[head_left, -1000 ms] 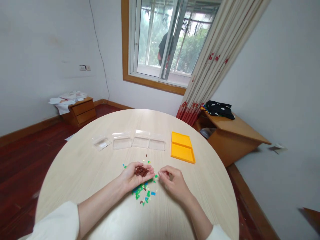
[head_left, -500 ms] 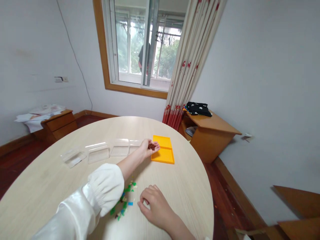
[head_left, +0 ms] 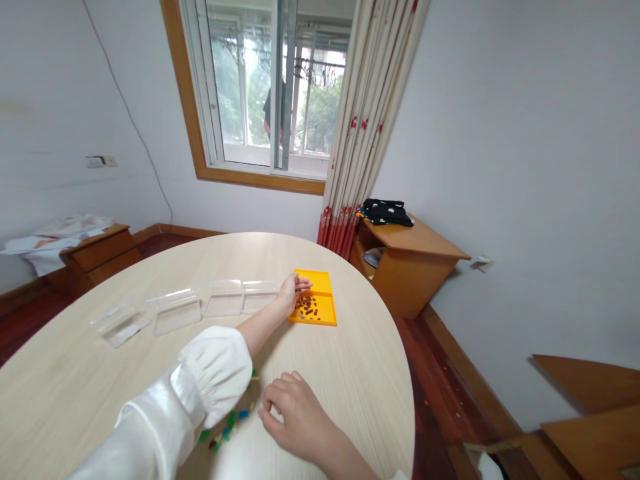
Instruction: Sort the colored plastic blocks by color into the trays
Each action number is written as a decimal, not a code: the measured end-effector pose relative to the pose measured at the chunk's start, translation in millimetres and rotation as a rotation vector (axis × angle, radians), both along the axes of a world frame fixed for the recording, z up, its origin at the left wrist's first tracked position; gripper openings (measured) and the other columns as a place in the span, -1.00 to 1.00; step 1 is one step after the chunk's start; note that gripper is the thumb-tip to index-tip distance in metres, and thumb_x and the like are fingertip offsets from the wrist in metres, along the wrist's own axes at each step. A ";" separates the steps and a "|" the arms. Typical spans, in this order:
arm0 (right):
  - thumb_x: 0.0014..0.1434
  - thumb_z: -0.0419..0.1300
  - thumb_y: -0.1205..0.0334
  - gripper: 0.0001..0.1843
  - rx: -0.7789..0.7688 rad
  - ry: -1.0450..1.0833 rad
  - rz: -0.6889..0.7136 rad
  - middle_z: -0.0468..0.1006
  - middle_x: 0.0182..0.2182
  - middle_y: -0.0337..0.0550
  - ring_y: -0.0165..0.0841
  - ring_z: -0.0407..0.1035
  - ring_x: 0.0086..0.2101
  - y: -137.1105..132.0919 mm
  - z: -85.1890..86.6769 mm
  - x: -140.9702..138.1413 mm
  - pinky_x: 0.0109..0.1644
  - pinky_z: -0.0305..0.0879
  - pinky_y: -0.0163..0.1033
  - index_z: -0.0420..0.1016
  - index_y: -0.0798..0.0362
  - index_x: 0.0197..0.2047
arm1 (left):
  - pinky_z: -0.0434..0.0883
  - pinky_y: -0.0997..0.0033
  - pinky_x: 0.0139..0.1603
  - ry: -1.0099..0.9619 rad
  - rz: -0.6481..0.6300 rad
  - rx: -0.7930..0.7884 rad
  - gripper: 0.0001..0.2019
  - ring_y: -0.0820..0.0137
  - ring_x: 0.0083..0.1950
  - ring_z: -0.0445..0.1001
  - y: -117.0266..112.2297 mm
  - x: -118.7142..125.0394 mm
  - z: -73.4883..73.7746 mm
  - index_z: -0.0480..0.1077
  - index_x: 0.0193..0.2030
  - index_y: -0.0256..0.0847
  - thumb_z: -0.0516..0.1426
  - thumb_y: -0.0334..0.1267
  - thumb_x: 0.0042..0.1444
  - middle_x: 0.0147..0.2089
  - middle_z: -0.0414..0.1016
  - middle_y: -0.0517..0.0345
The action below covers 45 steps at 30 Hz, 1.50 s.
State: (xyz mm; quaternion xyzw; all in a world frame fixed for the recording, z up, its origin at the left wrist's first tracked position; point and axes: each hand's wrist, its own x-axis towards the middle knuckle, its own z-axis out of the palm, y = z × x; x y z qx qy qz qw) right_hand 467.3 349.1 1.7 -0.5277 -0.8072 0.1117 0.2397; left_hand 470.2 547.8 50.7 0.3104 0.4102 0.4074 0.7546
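Brown pieces (head_left: pixel 308 308) now lie in the yellow tray (head_left: pixel 323 283), tipped from your left hand (head_left: pixel 291 292), fingers loosely spread; your right hand (head_left: pixel 293 415) rests curled on the bench (head_left: pixel 350 373), holding nothing visible.

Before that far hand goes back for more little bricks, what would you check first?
1. Brown pieces lie inside the orange tray, in its nearer compartment: ok.
2. Left hand emptied; its palm faces down over the tray, so cannot tell.
3. Brown pieces spilled on the table beside the tray: none visible, ok.
4. Mixed coloured pieces within reach, near the right hand: ok, though the sleeve hides part of them.
5. Right hand holding a piece: cannot tell, fingers curled.
6. Clear trays in a row left of the orange tray: ok.
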 end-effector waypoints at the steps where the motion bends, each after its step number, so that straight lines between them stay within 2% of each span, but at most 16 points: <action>1: 0.05 0.11 0.36 -0.92 0.001 0.002 0.002 0.41 -0.48 -0.27 -0.40 0.24 -0.37 0.0 -0.4 0.1 -0.24 0.05 -0.31 0.29 0.04 -0.46 | 0.23 0.46 -0.29 0.016 -0.005 0.022 -0.71 0.40 -0.45 0.39 -1.4 -0.3 1.0 0.29 -0.53 -0.26 -0.11 -0.27 0.14 -0.55 0.43 0.04; 7: 0.05 0.12 0.35 -0.91 -0.006 0.008 0.007 0.40 -0.50 -0.28 -0.40 0.24 -0.38 0.1 -1.5 1.0 -0.25 0.05 -0.30 0.28 0.04 -0.46 | 0.17 0.38 -0.13 0.090 -0.052 0.100 -0.73 0.36 -0.38 0.40 -9.3 -2.8 10.4 0.27 -0.57 -0.24 -0.07 -0.30 0.12 -0.55 0.46 0.05; 10: 0.06 0.11 0.35 -0.90 -0.010 0.019 0.005 0.39 -0.51 -0.28 -0.40 0.23 -0.39 0.2 -0.9 0.9 -0.27 0.05 -0.31 0.29 0.04 -0.47 | 0.20 0.41 -0.14 0.084 -0.059 0.129 -0.73 0.37 -0.37 0.41 -13.7 -11.0 21.2 0.26 -0.57 -0.24 -0.08 -0.34 0.11 -0.55 0.46 0.02; 13: 0.06 0.13 0.36 -0.88 -0.012 0.055 0.000 0.37 -0.53 -0.30 -0.42 0.22 -0.41 0.0 0.3 0.3 -0.27 0.05 -0.31 0.28 0.05 -0.49 | 0.27 0.44 -0.22 0.035 -0.110 0.144 -0.75 0.40 -0.42 0.42 -19.3 -32.3 32.6 0.27 -0.54 -0.26 -0.10 -0.37 0.10 -0.54 0.46 -0.01; 16: 0.07 0.13 0.37 -0.86 -0.014 0.109 -0.018 0.33 -0.54 -0.31 -0.44 0.21 -0.43 0.1 1.2 -0.4 -0.27 0.06 -0.32 0.26 0.05 -0.49 | 0.31 0.45 -0.36 -0.012 -0.189 0.115 -0.75 0.42 -0.52 0.39 -25.6 -68.3 37.7 0.27 -0.53 -0.28 -0.11 -0.38 0.09 -0.59 0.41 0.01; 19: 0.08 0.10 0.39 -0.84 -0.010 0.154 -0.045 0.30 -0.55 -0.30 -0.42 0.21 -0.44 1.3 0.6 -0.5 -0.29 0.06 -0.32 0.23 0.05 -0.50 | 0.30 0.48 -0.50 -0.046 -0.181 0.062 -0.75 0.47 -0.64 0.28 -32.6 -114.2 33.9 0.24 -0.57 -0.27 -0.10 -0.37 0.08 -0.70 0.27 0.14; 22: 0.11 0.07 0.38 -0.82 -0.014 0.180 -0.059 0.28 -0.56 -0.29 -0.41 0.21 -0.45 3.0 -0.2 0.0 -0.32 0.07 -0.32 0.21 0.05 -0.51 | 0.22 0.54 -0.61 -0.128 -0.106 0.032 -0.73 0.53 -0.71 0.14 -39.9 -163.7 24.3 0.22 -0.60 -0.27 -0.09 -0.36 0.10 -0.75 0.09 0.27; 25: 0.13 0.05 0.36 -0.82 -0.024 0.179 -0.044 0.28 -0.57 -0.28 -0.40 0.21 -0.46 3.8 0.3 0.1 -0.34 0.09 -0.31 0.22 0.06 -0.51 | 0.09 0.60 -0.69 -0.203 0.025 -0.008 -0.69 0.58 -0.74 0.00 -46.0 -209.8 13.5 0.18 -0.64 -0.27 -0.09 -0.36 0.12 -0.77 -0.04 0.34; 29: 0.15 0.02 0.33 -0.84 -0.052 0.238 -0.044 0.30 -0.55 -0.25 -0.39 0.22 -0.46 8.3 1.8 -1.4 -0.36 0.12 -0.32 0.29 0.06 -0.47 | -0.02 0.61 -0.74 -0.332 0.132 -0.036 -0.66 0.60 -0.76 -0.10 -50.8 -251.7 1.9 0.09 -0.69 -0.25 -0.10 -0.39 0.11 -0.78 -0.16 0.37; 34: 0.14 0.03 0.23 -0.84 -0.100 0.433 -0.123 0.30 -0.57 -0.26 -0.41 0.21 -0.51 32.7 -0.6 -4.4 -0.44 0.13 -0.34 0.34 0.08 -0.43 | -0.08 0.61 -0.75 -0.455 0.168 -0.088 -0.62 0.60 -0.78 -0.11 -53.0 -263.1 -9.5 0.00 -0.72 -0.22 -0.12 -0.37 0.13 -0.76 -0.26 0.39; 40: 0.09 0.07 0.19 -0.82 -0.082 0.524 -0.167 0.34 -0.58 -0.24 -0.40 0.22 -0.54 84.1 -7.8 -12.8 -0.48 0.17 -0.32 0.42 0.11 -0.38 | -0.10 0.60 -0.75 -0.499 0.176 -0.155 -0.61 0.60 -0.78 -0.12 -53.4 -261.6 -24.5 -0.01 -0.72 -0.22 -0.11 -0.34 0.13 -0.76 -0.27 0.40; 42: 0.10 0.06 0.25 -0.81 -0.030 0.494 -0.111 0.42 -0.49 -0.16 -0.37 0.27 -0.48 101.5 -9.7 -18.0 -0.42 0.24 -0.28 0.48 0.11 -0.31 | -0.10 0.60 -0.75 -0.509 0.202 -0.165 -0.62 0.60 -0.78 -0.12 -53.1 -263.3 -28.2 0.00 -0.72 -0.22 -0.11 -0.35 0.13 -0.76 -0.27 0.40; 45: 0.12 0.00 0.38 -0.70 0.039 0.420 0.050 0.46 -0.31 -0.07 -0.31 0.32 -0.28 121.7 -12.3 -26.9 -0.19 0.28 -0.18 0.50 0.05 -0.16 | -0.11 0.60 -0.75 -0.530 0.231 -0.171 -0.62 0.60 -0.78 -0.13 -52.5 -264.7 -31.4 0.00 -0.72 -0.22 -0.09 -0.35 0.12 -0.76 -0.26 0.40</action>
